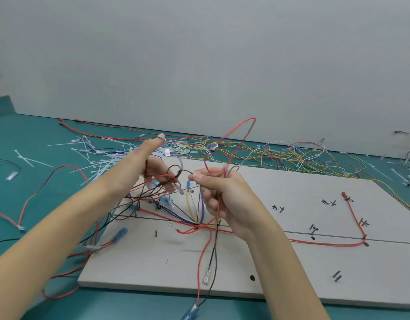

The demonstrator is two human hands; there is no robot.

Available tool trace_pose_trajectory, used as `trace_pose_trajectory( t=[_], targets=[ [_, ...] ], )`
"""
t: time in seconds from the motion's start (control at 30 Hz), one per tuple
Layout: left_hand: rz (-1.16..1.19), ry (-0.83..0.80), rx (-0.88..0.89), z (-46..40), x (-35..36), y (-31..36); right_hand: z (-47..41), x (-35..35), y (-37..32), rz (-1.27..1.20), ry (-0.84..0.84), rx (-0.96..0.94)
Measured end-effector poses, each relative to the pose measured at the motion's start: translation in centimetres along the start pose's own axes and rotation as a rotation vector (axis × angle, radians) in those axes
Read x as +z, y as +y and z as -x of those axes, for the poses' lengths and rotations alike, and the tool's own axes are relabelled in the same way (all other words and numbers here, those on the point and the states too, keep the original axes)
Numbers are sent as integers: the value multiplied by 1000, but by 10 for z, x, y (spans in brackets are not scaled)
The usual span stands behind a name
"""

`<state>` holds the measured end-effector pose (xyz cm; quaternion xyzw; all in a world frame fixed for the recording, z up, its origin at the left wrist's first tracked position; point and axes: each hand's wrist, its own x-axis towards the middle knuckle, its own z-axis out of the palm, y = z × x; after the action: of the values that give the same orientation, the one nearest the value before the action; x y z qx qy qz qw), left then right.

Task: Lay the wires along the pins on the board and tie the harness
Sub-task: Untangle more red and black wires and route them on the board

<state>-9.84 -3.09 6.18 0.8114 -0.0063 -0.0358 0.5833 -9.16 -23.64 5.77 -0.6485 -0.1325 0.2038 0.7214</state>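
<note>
Wires [194,204] in red, yellow, white, blue and dark colours rise in a tangle off the board [280,262], gathered between both hands above its left half. Left hand [153,172] sits palm-up with the thumb stretched away, fingers curled round a clump of red and dark strands. Right hand [217,192] pinches a thin wire between thumb and forefinger, other fingers folded on more strands. One red wire [333,244] runs lengthwise along the board's drawn line, then turns up at a pin [366,244] toward the far edge. Board's long side runs left to right on the green surface [26,139]. Loose cable ties [95,167] lie beyond the left arm.
</note>
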Motion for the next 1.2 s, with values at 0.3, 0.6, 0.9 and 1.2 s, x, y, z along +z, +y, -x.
trace_pose_trajectory(
  t=[0.3, 0.6, 0.9, 1.2],
  targets=[
    [65, 280, 202, 11, 22, 7, -3, 3, 4, -16, 133, -14],
    [87, 246, 164, 11, 39, 7, -5, 7, 4, -57, 188, 9],
    [319, 0, 42, 12, 34, 13, -3, 3, 1, -92, 167, -9],
    [188, -43, 166, 13, 26, 5, 0, -4, -3, -159, 135, -30]
  ],
)
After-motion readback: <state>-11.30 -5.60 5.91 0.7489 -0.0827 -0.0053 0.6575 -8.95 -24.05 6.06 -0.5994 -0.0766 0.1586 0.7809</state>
